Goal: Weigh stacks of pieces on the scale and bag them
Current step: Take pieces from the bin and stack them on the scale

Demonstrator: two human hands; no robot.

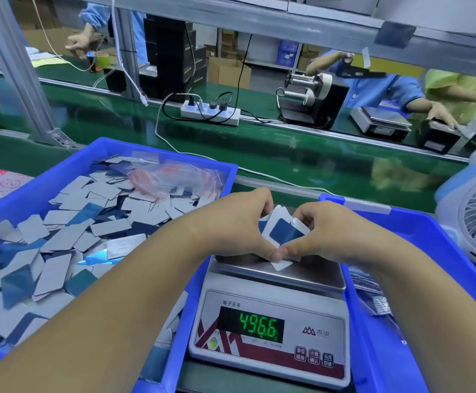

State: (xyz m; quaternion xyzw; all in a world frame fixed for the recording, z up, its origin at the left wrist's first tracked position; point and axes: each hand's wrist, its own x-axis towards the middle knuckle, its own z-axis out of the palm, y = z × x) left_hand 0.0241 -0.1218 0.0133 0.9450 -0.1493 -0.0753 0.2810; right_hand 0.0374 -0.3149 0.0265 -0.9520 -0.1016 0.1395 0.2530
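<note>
Scale (271, 330) is sitting between two blue plastic bins, its brushed steel pan (310, 275) flat and rectangular, its white casing glossy, its green digits (258, 325) glowing 496.6. Left bin (69, 154) is lying heaped with loose pieces (69, 234): thin flat rectangles, matte grey on one face, shiny blue on the other, scattered at every angle. Clear bags (163, 177) with red print are lying crumpled on the heap at the bin's far side. Right bin (418, 234) is showing a smooth moulded rim, with something flat and striped lying inside near the scale, too blurred to tell. Both hands are meeting above the pan, fingers curled around a stack (283, 232) of pieces fanned slightly, white-edged with blue centres. Left hand (239, 222) is gripping the stack from the left, thumb low near the pan. Right hand (333, 231) is pinching it from the right, thumb tip touching the left thumb. One corner of a white piece is poking below the thumbs, just over the pan; contact with the steel is unclear. A ribbed white fan (475, 211) is standing at far right. Beyond, a green table (288, 148) is carrying a white power strip (211, 110).
</note>
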